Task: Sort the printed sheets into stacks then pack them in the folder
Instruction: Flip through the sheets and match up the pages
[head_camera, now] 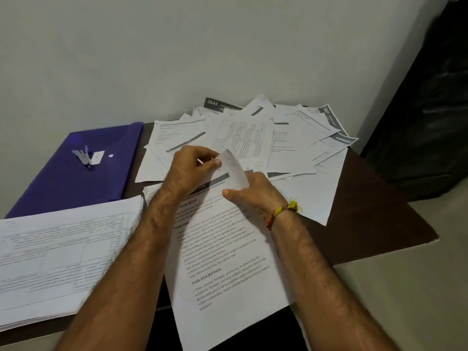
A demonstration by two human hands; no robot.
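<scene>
Head view: we read this as the sorting step, not yet packing. Left hand (192,168) pinches the curled top corner of the sheet (228,249) lying at table centre; right hand (253,191) rests on that sheet w/ thumb at the lifted corner, fingers hidden, so grip there: cannot tell. Loose pile (253,133) is spread behind the hands, sorted stack (63,254) front left, purple folder (101,168) back left, shut. Next, in our judgement: peel one sheet only, check the heading, move it to its matching stack.

loose sheets (253,138) fanned at back | neat stack (58,254) left | purple folder (83,171) closed
</scene>
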